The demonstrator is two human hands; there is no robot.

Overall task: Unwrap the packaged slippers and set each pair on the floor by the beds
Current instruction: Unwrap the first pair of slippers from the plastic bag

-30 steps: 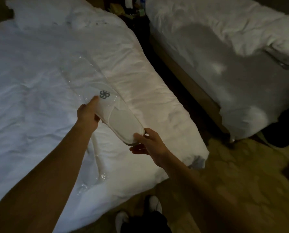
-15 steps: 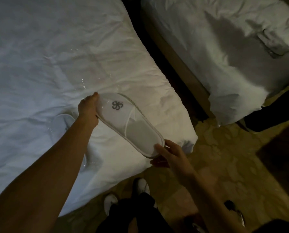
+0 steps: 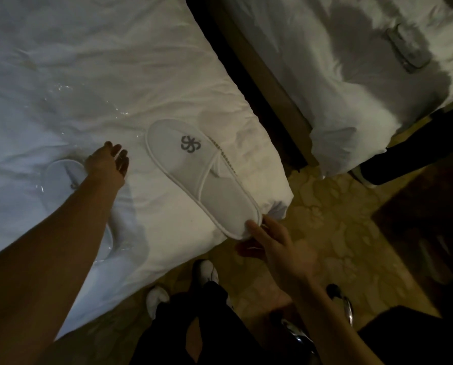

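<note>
My right hand (image 3: pixel 275 246) pinches the heel end of a pair of white slippers (image 3: pixel 201 172) with a grey flower logo, held flat above the corner of the left bed (image 3: pixel 114 75). A second sole edge shows behind the top slipper. My left hand (image 3: pixel 105 163) hovers open over the bed, apart from the slippers, fingers spread. Under my left forearm lies another pair of slippers in clear plastic (image 3: pixel 62 180) on the duvet. Crumpled clear wrapping (image 3: pixel 62 90) glints on the bed farther back.
A second bed (image 3: pixel 352 75) with a white duvet stands to the right, with a dark gap between the beds. Patterned yellowish floor (image 3: pixel 338 219) lies at the bed foot. My feet in white shoes (image 3: pixel 207 272) stand by the bed corner. A dark object sits at the far right.
My left hand has let go of the slippers' toe end and moved left over the bed. My right hand still holds the heel. The camera has tilted further down.
</note>
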